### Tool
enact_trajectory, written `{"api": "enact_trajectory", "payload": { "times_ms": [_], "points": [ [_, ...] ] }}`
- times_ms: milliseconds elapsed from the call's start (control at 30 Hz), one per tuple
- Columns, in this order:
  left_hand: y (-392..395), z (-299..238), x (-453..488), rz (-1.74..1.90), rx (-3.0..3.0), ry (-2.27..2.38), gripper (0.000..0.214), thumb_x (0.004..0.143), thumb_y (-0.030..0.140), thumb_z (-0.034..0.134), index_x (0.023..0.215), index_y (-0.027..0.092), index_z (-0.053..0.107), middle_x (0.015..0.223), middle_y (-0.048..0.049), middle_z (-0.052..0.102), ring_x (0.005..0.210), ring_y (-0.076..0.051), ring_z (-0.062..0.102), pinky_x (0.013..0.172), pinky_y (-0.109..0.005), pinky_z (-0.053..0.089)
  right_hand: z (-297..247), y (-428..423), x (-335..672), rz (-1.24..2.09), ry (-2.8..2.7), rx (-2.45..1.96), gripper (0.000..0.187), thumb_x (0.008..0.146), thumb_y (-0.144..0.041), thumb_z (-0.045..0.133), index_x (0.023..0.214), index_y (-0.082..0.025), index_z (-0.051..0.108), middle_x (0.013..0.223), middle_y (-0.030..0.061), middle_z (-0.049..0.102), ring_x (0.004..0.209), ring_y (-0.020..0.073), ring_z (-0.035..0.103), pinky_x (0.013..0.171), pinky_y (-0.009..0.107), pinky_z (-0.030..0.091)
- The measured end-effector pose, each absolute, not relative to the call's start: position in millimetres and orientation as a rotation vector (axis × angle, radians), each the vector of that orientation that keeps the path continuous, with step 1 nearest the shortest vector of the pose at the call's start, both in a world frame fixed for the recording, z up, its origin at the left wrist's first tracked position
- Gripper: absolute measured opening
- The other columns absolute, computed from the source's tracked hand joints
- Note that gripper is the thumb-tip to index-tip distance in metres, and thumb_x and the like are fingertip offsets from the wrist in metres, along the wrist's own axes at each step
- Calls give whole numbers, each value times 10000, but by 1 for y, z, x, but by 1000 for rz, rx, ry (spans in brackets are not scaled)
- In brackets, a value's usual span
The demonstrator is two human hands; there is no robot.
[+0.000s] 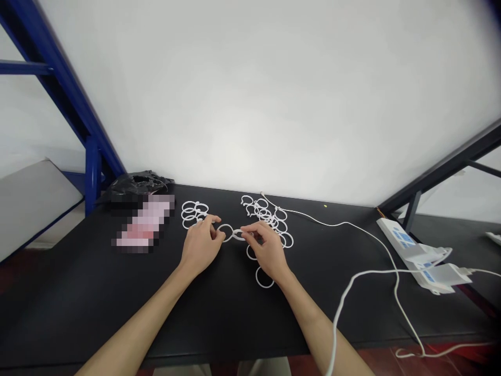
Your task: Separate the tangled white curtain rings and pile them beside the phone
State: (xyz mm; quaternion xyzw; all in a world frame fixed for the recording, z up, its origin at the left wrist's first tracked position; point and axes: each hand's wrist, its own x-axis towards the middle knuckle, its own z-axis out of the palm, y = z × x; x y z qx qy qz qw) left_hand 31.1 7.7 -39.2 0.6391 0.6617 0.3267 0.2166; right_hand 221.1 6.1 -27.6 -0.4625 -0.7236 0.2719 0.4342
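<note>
Two white plastic rings meet between my hands over the black table. The left ring (226, 225) has its edge at the thumb of my left hand (200, 245), which grips it with the index finger partly raised. My right hand (269, 251) pinches the other ring (236, 237), seen nearly edge-on, between thumb and fingertips. Behind my left hand lies a small group of paired white rings (189, 211). A looser pile of white rings (280, 225) spreads behind and beside my right hand, partly hidden by it. One single ring (265, 286) rests nearer me.
A pixelated pink item (144, 224) and a crumpled black plastic bag (136, 183) lie at the left on the black table (219, 313). At the right, a white power strip (407, 250) holds plugged-in adapters. A white cable (348, 223) crosses the table and hangs over its front edge.
</note>
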Motion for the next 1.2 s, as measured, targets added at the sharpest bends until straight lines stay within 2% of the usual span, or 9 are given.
{"api": "enact_trajectory", "payload": {
  "times_ms": [133, 300, 500, 600, 733, 800, 933, 1100, 1200],
  "points": [
    [6, -38, 31, 845, 1910, 1916, 295, 830, 213, 503, 1106, 178, 600, 677, 15, 612, 790, -230, 619, 860, -412, 427, -26, 9, 227, 538, -1726, -1142, 129, 912, -234, 610, 976, -238, 721, 895, 19, 644, 752, 137, 567, 728, 284, 479],
    [2, -43, 40, 845, 2297, 1783, 292, 939, 285, 477, 1177, 163, 593, 799, -43, 668, 905, -269, 606, 865, -446, 419, -25, 12, 235, 485, -1618, -1208, 201, 933, -260, 565, 1087, -247, 692, 955, 37, 646, 809, 151, 590, 762, 302, 498],
    [-1, -52, 44, 1073, 2552, 1538, 425, 976, 354, 491, 1361, 175, 472, 1133, -91, 653, 1058, -262, 571, 977, -445, 409, -28, 5, 224, 724, -1693, -1193, 89, 872, -297, 647, 897, -217, 677, 861, 21, 694, 772, 155, 635, 752, 299, 509],
    [0, -53, 42, 1131, 2648, 1428, 371, 994, 328, 477, 1332, 176, 503, 1085, -72, 680, 993, -235, 594, 959, -421, 416, -27, 4, 219, 888, -1626, -1201, 116, 846, -330, 672, 831, -215, 680, 795, 9, 695, 720, 150, 639, 715, 289, 514],
    [0, -51, 41, 1120, 2715, 1388, 490, 968, 380, 534, 1391, 146, 458, 1091, -83, 704, 967, -241, 600, 905, -417, 419, -26, 8, 221, 1139, -1338, -1206, 159, 799, -353, 705, 812, -198, 674, 640, -15, 663, 616, 138, 625, 648, 274, 518],
    [-1, -50, 42, 1075, 2714, 1387, 464, 968, 378, 533, 1370, 151, 489, 1107, -85, 712, 979, -246, 599, 910, -423, 408, -25, 10, 222, 1171, -1307, -1195, 168, 789, -352, 711, 787, -190, 670, 597, -22, 644, 573, 130, 602, 615, 268, 509],
    [-2, -46, 42, 1026, 2608, 1411, 293, 980, 322, 497, 1219, 193, 608, 1089, -68, 717, 989, -235, 597, 917, -411, 402, -26, 9, 222, 1089, -1417, -1190, 158, 818, -345, 680, 765, -197, 663, 592, -27, 619, 558, 129, 579, 586, 267, 498],
    [-5, -43, 44, 993, 2471, 1377, 402, 895, 439, 614, 1212, 190, 603, 1096, -77, 697, 1013, -247, 589, 960, -433, 406, -28, 5, 222, 737, -1656, -1226, 127, 873, -300, 643, 785, -214, 675, 709, -2, 647, 634, 137, 597, 648, 277, 500],
    [-6, -44, 46, 992, 2438, 1389, 370, 901, 418, 603, 1196, 195, 611, 1074, -75, 702, 1007, -249, 594, 951, -438, 419, -27, 3, 222, 610, -1750, -1200, 120, 883, -288, 651, 799, -212, 690, 775, 15, 666, 691, 142, 606, 691, 279, 497]
  ]
}}
